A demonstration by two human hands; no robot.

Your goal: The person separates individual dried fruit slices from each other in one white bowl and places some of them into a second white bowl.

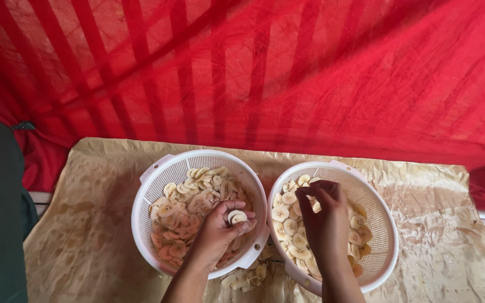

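A red mesh netting [287, 73] filled the whole upper view, hanging behind a sheet of stained brown paper [91, 235] that covered the work surface. On the paper stood two white perforated colanders side by side, nearly touching: the left colander [158, 168] heaped with pale banana slices [181, 224], the right colander [383, 224] holding a thinner layer of them. The left hand [217, 230] rested inside the left colander, its fingers curled and pinching a small stack of banana slices [237, 216] against the thumb. The right hand [324, 221] hung over the right colander, fingertips drawn together near the far rim, pinching a slice. A few loose slices [248, 278] lay on the paper between the colanders.
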